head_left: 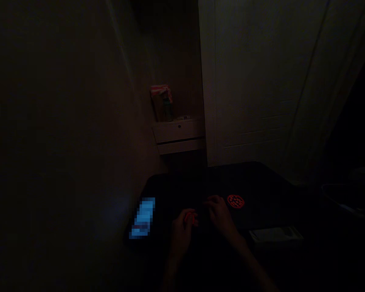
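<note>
The light is very dim. My left hand (182, 225) is closed round a small bright red piece (190, 219), whose exact kind I cannot make out. To its right, my right hand (217, 209) is raised over the dark table (182, 190), with thumb and fingertips brought together toward the left. Whatever may be between those fingertips is too dark and small to name. Just beyond the right hand lies a flat round red piece (236, 201) with an openwork pattern. The two hands are close together but apart.
A lit screen (142, 217), pixelated, lies along the table's left edge. A pale flat box (276, 234) is near the front right. Behind stands a small drawer unit (180, 133) bearing a bag with a red-and-white striped top (160, 90). Pale panels (249, 81) rise behind the table.
</note>
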A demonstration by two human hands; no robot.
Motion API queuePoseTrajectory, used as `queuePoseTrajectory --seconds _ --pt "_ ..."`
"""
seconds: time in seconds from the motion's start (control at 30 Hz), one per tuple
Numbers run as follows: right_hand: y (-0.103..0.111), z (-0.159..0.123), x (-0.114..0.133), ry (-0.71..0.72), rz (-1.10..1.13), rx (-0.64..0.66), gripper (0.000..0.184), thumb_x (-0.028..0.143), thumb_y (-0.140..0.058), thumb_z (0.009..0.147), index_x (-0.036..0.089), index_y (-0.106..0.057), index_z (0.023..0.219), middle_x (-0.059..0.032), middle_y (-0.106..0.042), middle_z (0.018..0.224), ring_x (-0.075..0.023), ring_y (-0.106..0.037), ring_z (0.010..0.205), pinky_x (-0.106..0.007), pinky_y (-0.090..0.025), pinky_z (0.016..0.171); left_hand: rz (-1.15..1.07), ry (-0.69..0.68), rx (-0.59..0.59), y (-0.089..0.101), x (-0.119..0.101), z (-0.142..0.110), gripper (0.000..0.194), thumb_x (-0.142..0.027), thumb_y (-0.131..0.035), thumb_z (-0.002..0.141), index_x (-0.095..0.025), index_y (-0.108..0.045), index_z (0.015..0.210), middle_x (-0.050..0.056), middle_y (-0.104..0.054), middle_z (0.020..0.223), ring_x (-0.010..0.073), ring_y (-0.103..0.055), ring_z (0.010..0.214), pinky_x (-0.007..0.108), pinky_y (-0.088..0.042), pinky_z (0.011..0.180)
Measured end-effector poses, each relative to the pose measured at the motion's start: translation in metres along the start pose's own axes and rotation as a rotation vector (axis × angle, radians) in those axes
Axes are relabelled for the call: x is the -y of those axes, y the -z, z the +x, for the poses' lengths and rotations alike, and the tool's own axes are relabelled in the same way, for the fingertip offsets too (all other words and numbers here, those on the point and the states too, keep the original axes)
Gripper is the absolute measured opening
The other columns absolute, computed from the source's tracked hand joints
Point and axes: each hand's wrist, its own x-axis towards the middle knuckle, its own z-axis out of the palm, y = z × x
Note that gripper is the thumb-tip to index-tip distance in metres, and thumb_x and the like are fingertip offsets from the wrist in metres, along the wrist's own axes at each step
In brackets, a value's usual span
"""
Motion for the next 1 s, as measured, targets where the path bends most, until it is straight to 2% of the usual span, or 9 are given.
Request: queuePoseTrajectory --seconds 0.3,0.73,1.0 --pt "0.002 0.003 0.000 -0.019 0.107 -0.056 0.035 0.006 -0.053 0.091 0.023 -0.078 0.107 -0.0110 -0.069 0.108 -0.0273 -0.064 0.103 -0.043 -0.054 0.092 -0.003 -0.014 -0.005 -0.001 0.000 0.001 0.035 -0.047 -0.052 0.096 -0.017 -0.069 0.106 0.010 -0.078 0.094 0.0203 -0.074 0.073 0.033 -0.057 0.071" --pt "-0.001 0.000 0.004 0.024 -0.016 -0.024 0.029 0.011 -0.055 0.094 0.021 -0.076 0.110 -0.0126 -0.067 0.112 -0.0285 -0.062 0.104 -0.045 -0.054 0.093 -0.001 -0.012 0.001 -0.001 0.005 0.000 0.035 -0.046 -0.053 0.097 -0.018 -0.069 0.108 0.010 -0.079 0.095 0.0205 -0.074 0.075 0.033 -0.057 0.072" --pt "0.009 0.001 0.015 0.011 0.139 -0.026 0.020 0.023 -0.057 0.098 0.024 -0.074 0.110 -0.0092 -0.067 0.109 -0.0259 -0.063 0.105 -0.042 -0.053 0.095 -0.080 0.012 -0.009 -0.001 0.003 0.001 0.040 -0.051 -0.056 0.094 -0.018 -0.065 0.116 0.011 -0.079 0.102 0.0196 -0.073 0.074 0.034 -0.058 0.073"
